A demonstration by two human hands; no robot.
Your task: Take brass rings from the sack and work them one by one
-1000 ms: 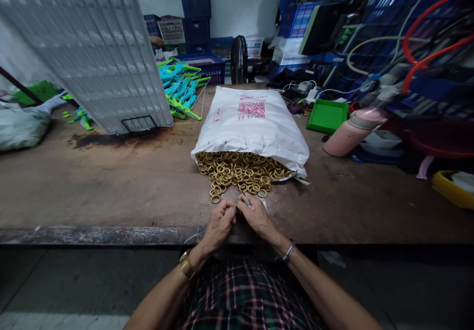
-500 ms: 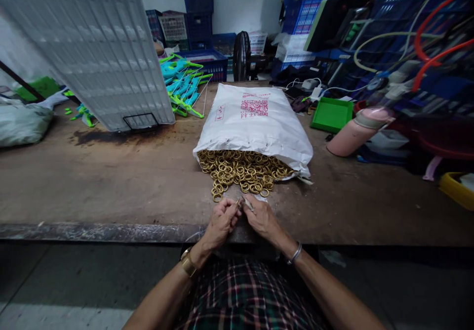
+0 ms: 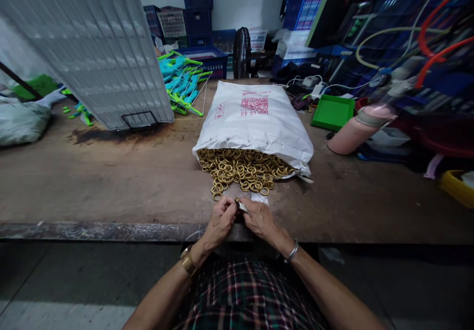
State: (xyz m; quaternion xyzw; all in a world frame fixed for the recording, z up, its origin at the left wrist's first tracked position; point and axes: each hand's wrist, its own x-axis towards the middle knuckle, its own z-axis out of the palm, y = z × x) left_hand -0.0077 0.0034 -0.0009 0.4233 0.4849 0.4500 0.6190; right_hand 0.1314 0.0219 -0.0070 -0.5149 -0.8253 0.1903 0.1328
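In the head view, a white sack (image 3: 255,127) with red print is lying on the desk (image 3: 129,186), and brass-coloured rings (image 3: 242,164) are spilling from its open mouth toward the person. Nearer than the sack's mouth, just short of the foremost rings, the two hands are meeting above the edge of the desk.

The left hand (image 3: 220,219) is curling inward, its thumb and fingers pressed together; I can't tell what, if anything, is sitting between them. The right hand (image 3: 261,219) is pinching a small tool (image 3: 242,206), pale with a dark end, and that dark end is pointing at the left fingertips, so near that I can't tell whether they are touching. A gold watch (image 3: 189,262) is circling the left wrist, a silver bangle (image 3: 292,251) the right.

To the left of the sack, a ribbed grey panel (image 3: 107,58) is standing tilted, and turquoise and green plastic pieces (image 3: 185,85) are lying heaped between it and the sack. To the right of the sack, a green tray (image 3: 333,112) is resting near it, with a pink bottle (image 3: 346,135) leaning just beyond. Behind the sack, a dark fan (image 3: 242,52) is standing before stacked crates (image 3: 198,23).
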